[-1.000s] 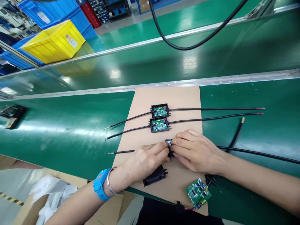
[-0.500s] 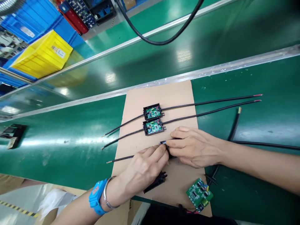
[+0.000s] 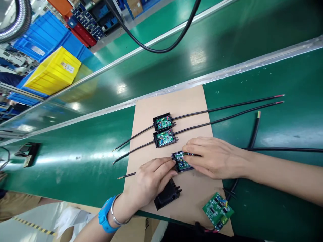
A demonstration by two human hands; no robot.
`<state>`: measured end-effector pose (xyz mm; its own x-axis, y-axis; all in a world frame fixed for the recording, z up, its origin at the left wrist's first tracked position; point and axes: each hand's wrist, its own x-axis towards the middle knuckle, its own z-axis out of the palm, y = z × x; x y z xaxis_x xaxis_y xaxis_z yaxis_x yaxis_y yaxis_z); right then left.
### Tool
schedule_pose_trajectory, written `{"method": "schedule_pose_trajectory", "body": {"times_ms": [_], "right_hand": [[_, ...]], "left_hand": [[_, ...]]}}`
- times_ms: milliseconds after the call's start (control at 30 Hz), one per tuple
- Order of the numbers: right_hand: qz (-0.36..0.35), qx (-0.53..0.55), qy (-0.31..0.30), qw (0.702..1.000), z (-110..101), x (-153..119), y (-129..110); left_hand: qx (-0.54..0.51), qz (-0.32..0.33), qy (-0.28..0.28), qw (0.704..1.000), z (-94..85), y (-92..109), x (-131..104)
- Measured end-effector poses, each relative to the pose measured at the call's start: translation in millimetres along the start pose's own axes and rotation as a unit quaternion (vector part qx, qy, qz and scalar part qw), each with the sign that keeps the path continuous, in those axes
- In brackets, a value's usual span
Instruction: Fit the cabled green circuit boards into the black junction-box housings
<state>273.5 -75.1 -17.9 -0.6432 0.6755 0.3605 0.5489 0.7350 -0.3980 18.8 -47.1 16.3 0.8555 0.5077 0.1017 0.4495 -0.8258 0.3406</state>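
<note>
My left hand [image 3: 148, 179] retreats, pinching black plastic box [image 3: 186, 169]; right hand [image 3: 214, 159], grip unclear, seemingly seats green circuit board [image 3: 181, 162]; next: gentleness.

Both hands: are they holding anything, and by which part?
The left hand holds the open black case at its left end. The right hand is at the case's right end; its exact grip is hidden.

Reflected light [image 3: 197, 57] streaks the green surface [image 3: 98, 134], with a yellow bin [image 3: 54, 72] and shelving [image 3: 95, 12] beyond and striped tape [image 3: 34, 226] on the floor [image 3: 47, 213].
</note>
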Motion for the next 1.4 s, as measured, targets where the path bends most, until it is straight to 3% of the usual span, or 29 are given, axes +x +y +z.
{"method": "schedule_pose_trajectory", "body": {"times_ms": [167, 367, 467, 633, 867, 1033, 1167, 1267, 1400], "right_hand": [[0.009, -0.021, -0.02, 1.0, 0, 4, -3], [0.045, -0.041, -0.038, 0.997, 0, 6, -7], [0.054, -0.041, -0.036, 0.997, 3, 8, -8], [0.067, -0.032, -0.013, 0.997, 4, 13, -13], [-0.028, -0.067, 0.018, 0.997, 8, 9, -23], [-0.025, -0.061, -0.008, 0.998, 13, 9, -28], [0.034, -0.009, -0.035, 0.999, -2, 26, -27], [0.053, -0.006, -0.034, 0.998, -12, 53, -16], [0.04, -0.11, -0.055, 0.992, 0, 85, -1]], "left_hand": [[0.062, 0.046, -0.031, 0.997, -0.3, 1, -3], [0.183, 0.107, -0.099, 0.972, -12.0, 18, 4], [0.193, 0.1, -0.117, 0.969, -11.9, 22, 6], [0.089, 0.037, -0.086, 0.992, -1.1, 15, 3], [0.056, -0.004, -0.113, 0.992, 0.1, 12, 8], [-0.024, -0.048, -0.087, 0.995, -0.4, 10, 9], [-0.074, -0.039, -0.076, 0.994, -10.1, -5, 12], [-0.043, -0.07, -0.002, 0.997, -18.1, -27, 13], [0.027, -0.106, 0.068, 0.992, -15.8, -53, 13]]}}
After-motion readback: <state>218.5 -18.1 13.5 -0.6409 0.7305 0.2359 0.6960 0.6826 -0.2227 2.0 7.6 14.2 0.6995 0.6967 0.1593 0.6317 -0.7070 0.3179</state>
